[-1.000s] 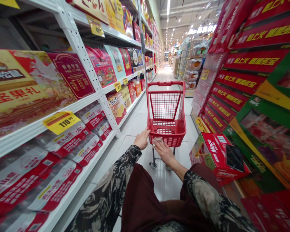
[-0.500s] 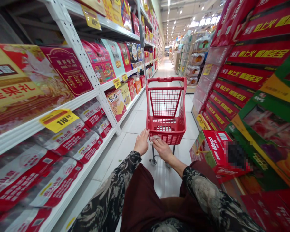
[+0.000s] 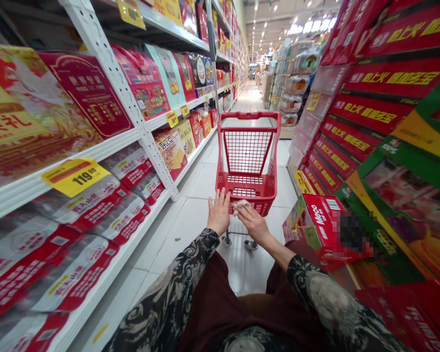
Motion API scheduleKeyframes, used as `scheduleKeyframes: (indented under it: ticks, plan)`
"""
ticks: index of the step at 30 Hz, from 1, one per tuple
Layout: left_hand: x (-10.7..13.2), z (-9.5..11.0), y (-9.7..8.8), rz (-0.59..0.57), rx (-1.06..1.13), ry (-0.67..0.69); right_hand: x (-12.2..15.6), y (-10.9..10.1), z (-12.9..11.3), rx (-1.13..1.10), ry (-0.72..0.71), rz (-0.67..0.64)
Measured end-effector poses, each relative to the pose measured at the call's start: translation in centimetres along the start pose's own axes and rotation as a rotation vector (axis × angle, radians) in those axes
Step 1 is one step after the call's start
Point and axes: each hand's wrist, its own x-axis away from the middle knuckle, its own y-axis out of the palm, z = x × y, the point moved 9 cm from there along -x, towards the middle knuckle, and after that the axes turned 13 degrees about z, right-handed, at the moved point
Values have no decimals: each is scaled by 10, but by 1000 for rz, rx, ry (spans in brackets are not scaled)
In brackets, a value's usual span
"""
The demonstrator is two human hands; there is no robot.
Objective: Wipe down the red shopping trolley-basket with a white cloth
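Your left hand (image 3: 219, 212) is open, its fingers (image 3: 220, 199) spread against the rear of the red plastic shopping trolley (image 3: 247, 115). Your right hand (image 3: 254, 225) curves over a pale crumpled wad (image 3: 241, 205) at the trolley's back edge; I cannot tell whether you are gripping it. The trolley stands on the tiled floor (image 3: 183, 225) between stocked shelves. Legible markings: a yellow price tag (image 3: 75, 177) reading 119.00, a red Meco carton (image 3: 317, 220), and 好吃点 on a shelved box (image 3: 167, 151)
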Motion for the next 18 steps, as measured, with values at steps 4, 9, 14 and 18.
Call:
scheduleKeyframes:
  ticks: [4, 9, 14, 18]
  plan:
    - [8, 11, 5, -15, 0, 67, 40, 21, -1, 15, 60, -144]
    - [10, 16, 11, -19, -12, 76, 17, -23, -6, -64, 59, 36]
    - [2, 28, 8, -3, -6, 78, -12, -49, 5, 1, 62, 144]
    - [4, 44, 11, -20, 15, 145, 15, -27, 11, 68, 47, 72]
